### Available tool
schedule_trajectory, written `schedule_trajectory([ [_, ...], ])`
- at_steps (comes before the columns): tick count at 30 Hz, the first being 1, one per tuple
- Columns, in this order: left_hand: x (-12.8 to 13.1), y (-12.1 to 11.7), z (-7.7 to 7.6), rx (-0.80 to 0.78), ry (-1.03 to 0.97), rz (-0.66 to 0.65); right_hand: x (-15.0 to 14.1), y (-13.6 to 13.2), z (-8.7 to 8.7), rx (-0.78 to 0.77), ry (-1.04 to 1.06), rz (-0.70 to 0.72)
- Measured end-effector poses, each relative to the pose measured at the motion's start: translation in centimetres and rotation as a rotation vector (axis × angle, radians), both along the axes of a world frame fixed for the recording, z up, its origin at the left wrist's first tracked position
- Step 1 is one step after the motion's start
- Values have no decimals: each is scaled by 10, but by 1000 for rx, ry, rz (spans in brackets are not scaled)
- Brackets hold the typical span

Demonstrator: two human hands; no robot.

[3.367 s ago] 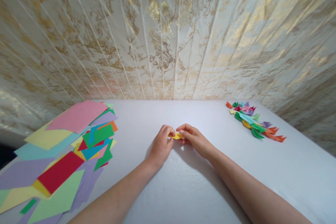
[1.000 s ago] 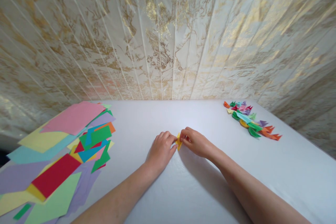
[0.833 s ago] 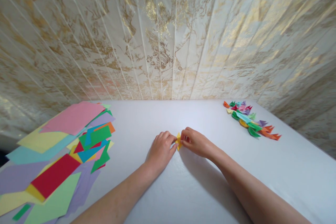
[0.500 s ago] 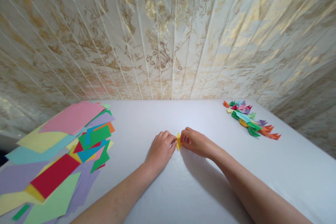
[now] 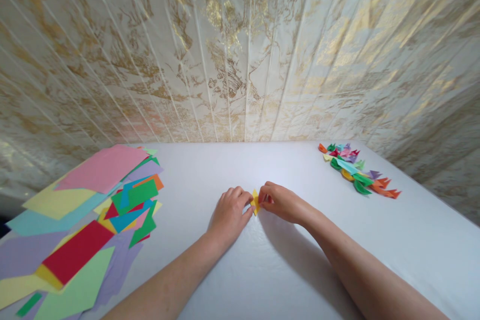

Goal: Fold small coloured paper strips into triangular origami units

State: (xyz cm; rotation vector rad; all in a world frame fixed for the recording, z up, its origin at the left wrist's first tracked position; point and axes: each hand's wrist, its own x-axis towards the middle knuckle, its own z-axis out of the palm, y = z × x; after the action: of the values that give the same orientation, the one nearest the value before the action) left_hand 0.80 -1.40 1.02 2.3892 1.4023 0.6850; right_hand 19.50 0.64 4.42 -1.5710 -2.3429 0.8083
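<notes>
A small folded piece of yellow paper (image 5: 255, 202), pointed at top and bottom, is held just over or on the white table between my two hands. My left hand (image 5: 233, 210) pinches its left side with thumb and fingertips. From the other side, my right hand (image 5: 278, 202) has its curled fingers and thumb closed on the right edge. The fingertips cover part of the folds.
Sheets and strips of coloured paper (image 5: 101, 167) lie overlapping along the left of the white table (image 5: 232, 280). At the back right sit several small folded paper figures (image 5: 348, 167). A gold-patterned curtain (image 5: 232, 60) hangs behind the table.
The fingers have shifted very slightly on the yellow paper, and its face shows a little more plainly. Otherwise both hands keep their places.
</notes>
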Motion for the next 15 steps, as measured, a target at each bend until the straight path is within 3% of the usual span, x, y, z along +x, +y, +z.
schedule_trajectory([
  [15,-1,4,1,-29,-64,-63,2,1,-1,7,-2,23],
])
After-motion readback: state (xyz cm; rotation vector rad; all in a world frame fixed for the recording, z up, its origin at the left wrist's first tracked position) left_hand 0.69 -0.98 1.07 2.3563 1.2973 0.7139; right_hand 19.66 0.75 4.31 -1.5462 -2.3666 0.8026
